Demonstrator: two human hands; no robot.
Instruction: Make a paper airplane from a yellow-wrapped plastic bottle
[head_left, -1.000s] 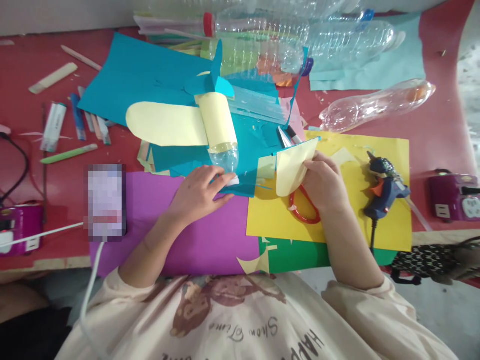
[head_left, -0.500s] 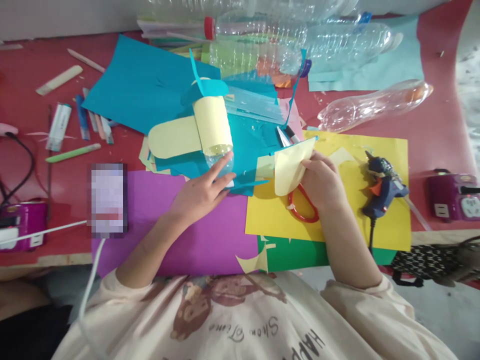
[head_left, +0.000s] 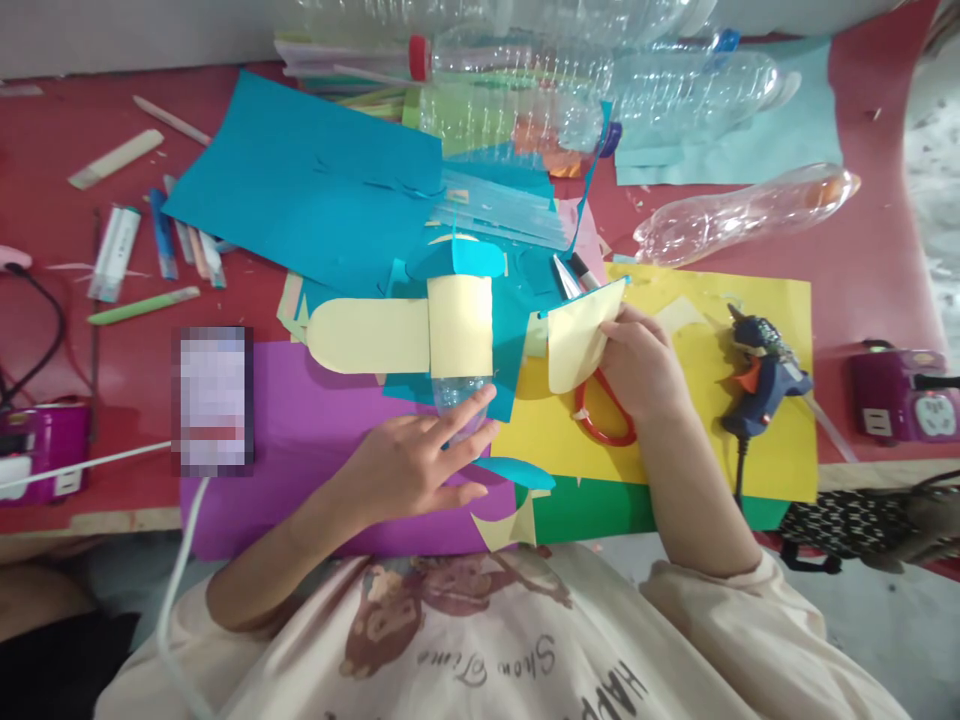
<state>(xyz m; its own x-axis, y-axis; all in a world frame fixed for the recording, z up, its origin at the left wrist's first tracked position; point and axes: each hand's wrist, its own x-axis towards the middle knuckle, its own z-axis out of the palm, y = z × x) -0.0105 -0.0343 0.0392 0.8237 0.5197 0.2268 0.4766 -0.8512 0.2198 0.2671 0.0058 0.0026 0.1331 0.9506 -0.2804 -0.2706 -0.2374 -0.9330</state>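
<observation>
A small clear plastic bottle (head_left: pixel 451 394) lies wrapped in a cream paper band (head_left: pixel 460 326), its neck end towards me. A rounded cream paper flap (head_left: pixel 369 336) sticks out to its left, and a folded blue paper piece (head_left: pixel 457 261) sits at its far end. My left hand (head_left: pixel 416 462) rests on the bottle's near end with fingers stretched and spread. A blue paper sliver (head_left: pixel 517 472) lies beside those fingertips. My right hand (head_left: pixel 639 362) pinches a cream paper piece (head_left: pixel 576 345) with a blue edge. Red-handled scissors (head_left: pixel 609 432) lie under it, partly hidden.
A glue gun (head_left: pixel 765 375) lies on yellow paper (head_left: pixel 784 450) at the right. Clear bottles (head_left: pixel 517 75) line the back, and another bottle (head_left: pixel 742 212) lies nearer. At the left are a phone (head_left: pixel 214 395) with a cable, several markers (head_left: pixel 116 250), and a purple power socket (head_left: pixel 60 440).
The paper-wrapped bottle has come towards me and slightly right, turning straighter, with my left hand on it. The blue sliver has shifted nearer too. My right hand has stayed almost still.
</observation>
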